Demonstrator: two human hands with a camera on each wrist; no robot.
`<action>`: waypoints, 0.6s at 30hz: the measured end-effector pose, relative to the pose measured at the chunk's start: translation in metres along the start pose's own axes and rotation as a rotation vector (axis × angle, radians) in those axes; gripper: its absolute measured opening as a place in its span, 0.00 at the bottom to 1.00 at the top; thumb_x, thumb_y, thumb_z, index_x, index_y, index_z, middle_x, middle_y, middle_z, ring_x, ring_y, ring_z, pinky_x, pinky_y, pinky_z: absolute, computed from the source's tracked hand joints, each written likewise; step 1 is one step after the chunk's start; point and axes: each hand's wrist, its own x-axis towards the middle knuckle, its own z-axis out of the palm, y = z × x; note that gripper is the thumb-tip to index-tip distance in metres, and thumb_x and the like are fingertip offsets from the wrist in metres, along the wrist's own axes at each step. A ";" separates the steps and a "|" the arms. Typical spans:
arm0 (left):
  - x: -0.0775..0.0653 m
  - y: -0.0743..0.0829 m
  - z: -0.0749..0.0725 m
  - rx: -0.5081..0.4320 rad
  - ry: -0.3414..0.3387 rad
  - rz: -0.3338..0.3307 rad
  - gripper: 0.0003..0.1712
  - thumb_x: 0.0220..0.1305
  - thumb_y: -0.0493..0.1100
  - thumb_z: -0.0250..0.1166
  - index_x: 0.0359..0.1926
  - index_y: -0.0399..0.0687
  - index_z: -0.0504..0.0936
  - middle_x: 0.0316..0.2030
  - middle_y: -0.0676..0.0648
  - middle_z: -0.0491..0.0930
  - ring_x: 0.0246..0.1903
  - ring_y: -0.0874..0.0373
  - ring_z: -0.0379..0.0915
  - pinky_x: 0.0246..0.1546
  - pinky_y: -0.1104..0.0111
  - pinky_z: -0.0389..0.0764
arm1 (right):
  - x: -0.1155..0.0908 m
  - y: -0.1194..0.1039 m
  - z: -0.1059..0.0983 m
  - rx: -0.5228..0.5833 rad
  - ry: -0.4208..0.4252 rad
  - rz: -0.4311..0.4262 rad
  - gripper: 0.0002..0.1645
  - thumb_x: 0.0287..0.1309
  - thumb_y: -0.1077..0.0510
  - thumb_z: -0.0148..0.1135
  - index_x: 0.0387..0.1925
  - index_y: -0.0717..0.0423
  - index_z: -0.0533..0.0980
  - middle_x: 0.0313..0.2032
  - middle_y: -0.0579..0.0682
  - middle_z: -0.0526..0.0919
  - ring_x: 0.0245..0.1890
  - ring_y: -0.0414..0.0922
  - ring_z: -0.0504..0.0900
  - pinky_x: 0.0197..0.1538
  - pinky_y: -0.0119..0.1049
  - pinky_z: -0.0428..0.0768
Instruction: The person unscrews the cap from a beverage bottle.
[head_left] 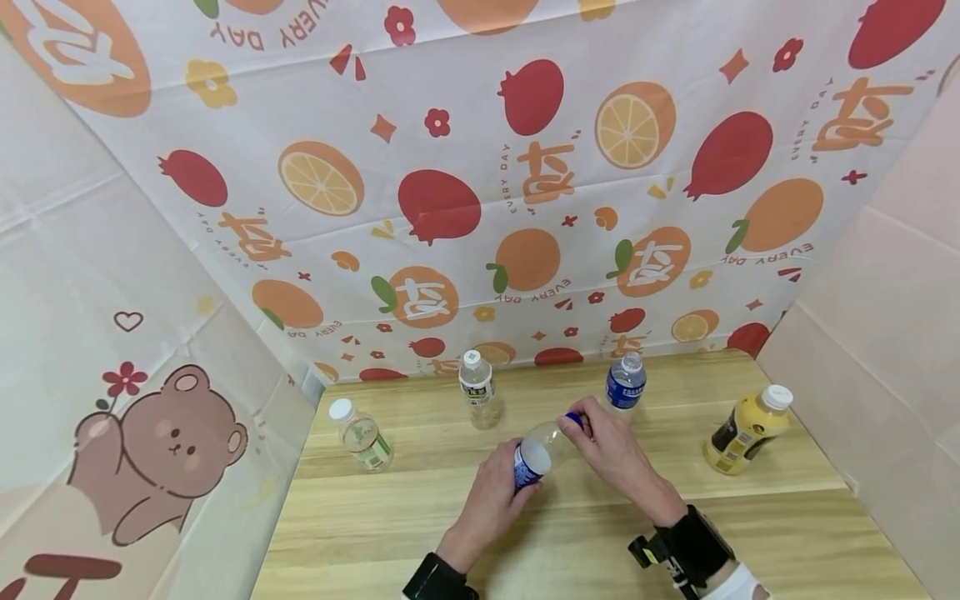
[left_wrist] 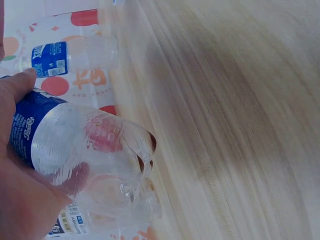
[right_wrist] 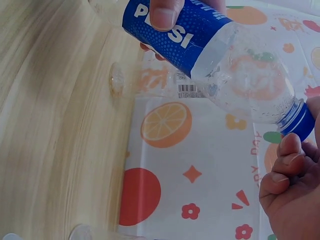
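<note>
My left hand (head_left: 491,492) grips a clear plastic Pepsi bottle (right_wrist: 250,82) around its blue label (right_wrist: 175,37). The bottle is tilted, its neck pointing up and to the right in the head view. At the neck, the fingers of my right hand (head_left: 611,450) pinch the blue cap (right_wrist: 298,120), which sits on the bottle's mouth. In the left wrist view the bottle's clear base (left_wrist: 125,145) hangs above the wooden table, with a little dark liquid at the bottom. The left palm is partly hidden behind the label.
On the wooden table (head_left: 360,533) stand a white-capped bottle with a green label (head_left: 363,437) at left, a clear bottle (head_left: 478,392) at the back, a blue-labelled bottle (head_left: 626,383) behind my right hand, and a yellow drink bottle (head_left: 746,429) at right. A fruit-printed cloth (head_left: 465,125) hangs behind.
</note>
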 end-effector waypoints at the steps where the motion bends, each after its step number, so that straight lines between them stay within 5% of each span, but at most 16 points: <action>1: 0.000 0.000 -0.001 -0.010 -0.007 -0.005 0.40 0.59 0.45 0.78 0.65 0.37 0.68 0.50 0.43 0.80 0.47 0.51 0.79 0.51 0.53 0.82 | 0.000 0.000 0.000 0.003 -0.006 0.000 0.06 0.71 0.56 0.65 0.43 0.52 0.75 0.29 0.38 0.69 0.27 0.34 0.68 0.25 0.28 0.68; 18: 0.001 -0.001 -0.005 -0.132 -0.060 -0.027 0.39 0.59 0.40 0.77 0.66 0.38 0.68 0.52 0.43 0.79 0.49 0.51 0.78 0.53 0.52 0.82 | 0.003 -0.001 -0.004 0.002 -0.049 0.013 0.08 0.72 0.54 0.64 0.44 0.52 0.76 0.29 0.38 0.70 0.27 0.35 0.69 0.26 0.29 0.69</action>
